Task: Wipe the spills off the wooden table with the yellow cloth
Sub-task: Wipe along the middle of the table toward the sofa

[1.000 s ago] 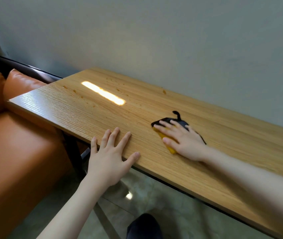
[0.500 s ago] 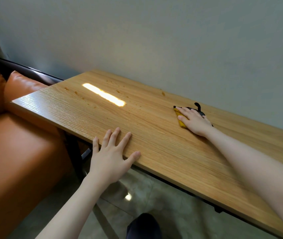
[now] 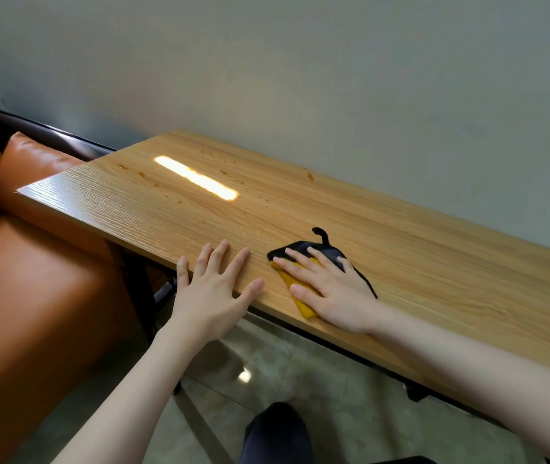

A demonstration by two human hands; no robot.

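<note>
Wooden table (image 3: 400, 249) stood against the wall (image 3: 333, 78), spills (image 3: 139, 174) far left beside the orange sofa (image 3: 32, 296). Left hand (image 3: 213, 289) lay flat at the near edge; right hand (image 3: 330, 289) pressed flat on the yellow cloth (image 3: 292, 281).

This looks like a living room or lounge in a home or small office. A long, narrow wooden table with a pale oak-grain top (image 3: 400, 249) stands flush against a plain grey-green painted wall (image 3: 333, 78). A padded orange leather sofa with a dark frame (image 3: 32, 296) sits at the table's end, and glossy grey stone floor tiles (image 3: 283, 373) reflect a ceiling light.
</note>
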